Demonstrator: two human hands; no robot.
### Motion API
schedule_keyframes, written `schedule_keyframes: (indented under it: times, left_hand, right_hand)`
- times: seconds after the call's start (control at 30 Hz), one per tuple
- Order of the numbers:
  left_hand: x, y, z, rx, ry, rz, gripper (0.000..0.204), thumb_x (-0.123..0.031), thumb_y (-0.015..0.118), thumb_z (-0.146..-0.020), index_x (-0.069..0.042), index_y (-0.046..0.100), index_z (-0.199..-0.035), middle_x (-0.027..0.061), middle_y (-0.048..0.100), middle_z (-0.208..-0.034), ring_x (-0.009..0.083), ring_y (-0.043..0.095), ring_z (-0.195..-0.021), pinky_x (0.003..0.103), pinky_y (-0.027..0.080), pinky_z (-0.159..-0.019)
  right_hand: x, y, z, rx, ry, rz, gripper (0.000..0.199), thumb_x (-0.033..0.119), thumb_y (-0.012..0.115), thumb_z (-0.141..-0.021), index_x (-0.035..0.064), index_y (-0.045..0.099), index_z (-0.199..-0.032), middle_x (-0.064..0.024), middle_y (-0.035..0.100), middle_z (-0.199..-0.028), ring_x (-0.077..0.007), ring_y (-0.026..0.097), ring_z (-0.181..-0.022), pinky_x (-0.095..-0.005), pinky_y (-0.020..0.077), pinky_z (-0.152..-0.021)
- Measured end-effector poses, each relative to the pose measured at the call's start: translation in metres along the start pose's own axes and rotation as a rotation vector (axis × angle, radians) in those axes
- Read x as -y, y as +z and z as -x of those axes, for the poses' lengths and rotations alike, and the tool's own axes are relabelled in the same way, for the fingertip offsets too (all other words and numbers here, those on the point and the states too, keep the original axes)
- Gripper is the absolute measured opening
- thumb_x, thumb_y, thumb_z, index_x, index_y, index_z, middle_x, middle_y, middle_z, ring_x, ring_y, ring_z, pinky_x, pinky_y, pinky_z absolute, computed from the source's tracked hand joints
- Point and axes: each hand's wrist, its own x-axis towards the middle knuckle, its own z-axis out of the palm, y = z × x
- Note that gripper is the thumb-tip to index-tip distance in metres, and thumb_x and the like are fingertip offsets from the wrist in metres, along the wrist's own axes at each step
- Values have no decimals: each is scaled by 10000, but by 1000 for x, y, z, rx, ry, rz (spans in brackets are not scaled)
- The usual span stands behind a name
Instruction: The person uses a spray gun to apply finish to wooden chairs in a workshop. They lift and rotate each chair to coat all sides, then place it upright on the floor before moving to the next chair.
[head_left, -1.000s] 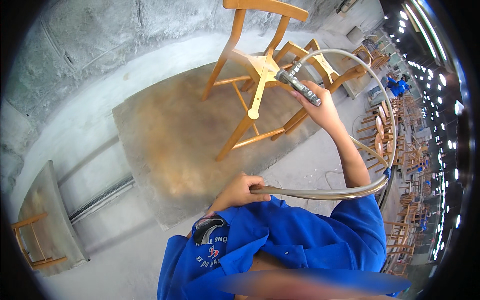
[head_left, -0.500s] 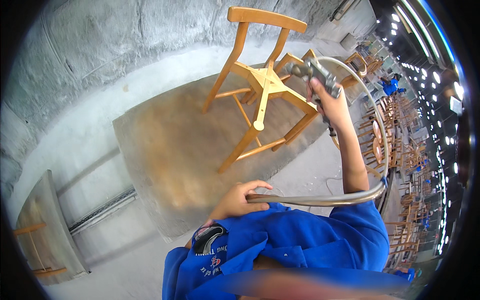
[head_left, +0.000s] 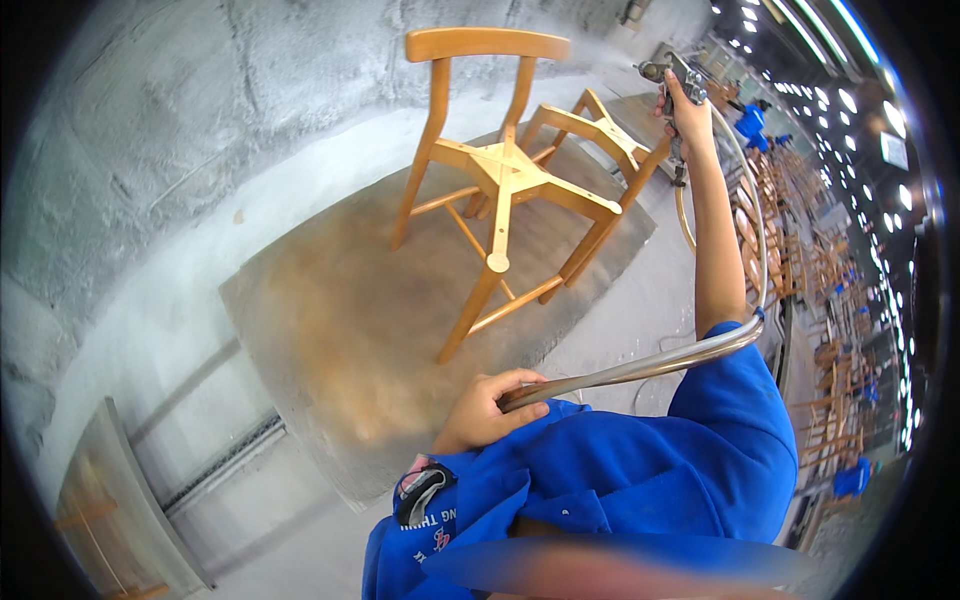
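My right hand (head_left: 690, 118) is raised at the far right with its fingers closed round a metal spray gun (head_left: 686, 76). The gun's nozzle points left, and a faint haze hangs before it. Below, my left hand (head_left: 490, 410) grips a pair of hoses (head_left: 640, 372), one clear and one brownish, which curve past my right elbow up to the gun. Ahead of me a light wooden chair (head_left: 489, 42) stands without its seat, its crossed seat braces bare. Neither hand touches it. Another seatless wooden frame (head_left: 590, 118) is close behind it to the right.
The chair stands on a brown-stained board (head_left: 340, 300). A grey, coated wall (head_left: 160, 130) runs along the far left. Another board (head_left: 120, 490) with wooden pieces lies at lower left, past a dark floor slot (head_left: 225, 460). Rows of chairs (head_left: 815, 300) and a person in blue (head_left: 752, 122) are at right.
My right hand has moved up and away with the spray gun, from beside the chair to beyond it. The chair shows slightly turned, and my left hand keeps hold of the hoses.
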Motion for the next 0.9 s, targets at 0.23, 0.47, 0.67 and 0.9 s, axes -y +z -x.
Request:
schedule_keyframes:
  times: [0.23, 0.47, 0.67, 0.9]
  left_hand:
    - [-66, -9, -16, -30, 412, -485, 311, -188, 762, -810, 6, 691, -1043, 171, 710, -1048, 267, 700, -924, 359, 552, -827]
    - [-140, 76, -31, -428, 1760, 647, 446, -269, 472, -1025, -28, 468, -1400, 129, 679, -1130, 277, 642, -1061, 394, 551, -842]
    - [-103, 119, -96, -112, 1401, 503, 377, -230, 503, -1006, -19, 492, -1318, 129, 668, -1064, 264, 634, -984, 384, 548, -788]
    - [-31, 175, -165, 270, 856, 291, 297, -184, 539, -983, -9, 521, -1223, 129, 654, -988, 250, 623, -893, 373, 544, -724]
  right_hand:
    - [-93, -95, 105, -131, 129, 226, 300, 420, 625, -938, 128, 619, -867, -3, 588, -621, -76, 494, -467, -253, 305, -365]
    - [-217, -146, 330, -110, 771, 378, 438, 464, 682, -903, 64, 680, -725, -15, 576, -539, -114, 531, -437, -299, 384, -374]
    - [-307, -200, 493, -200, 1167, 313, 459, 476, 718, -842, 32, 679, -731, -74, 617, -571, -171, 585, -426, -326, 463, -397]
    - [-411, -286, 587, -236, 1367, 516, 502, 503, 707, -832, 8, 729, -750, -146, 689, -649, -277, 699, -596, -399, 555, -602]
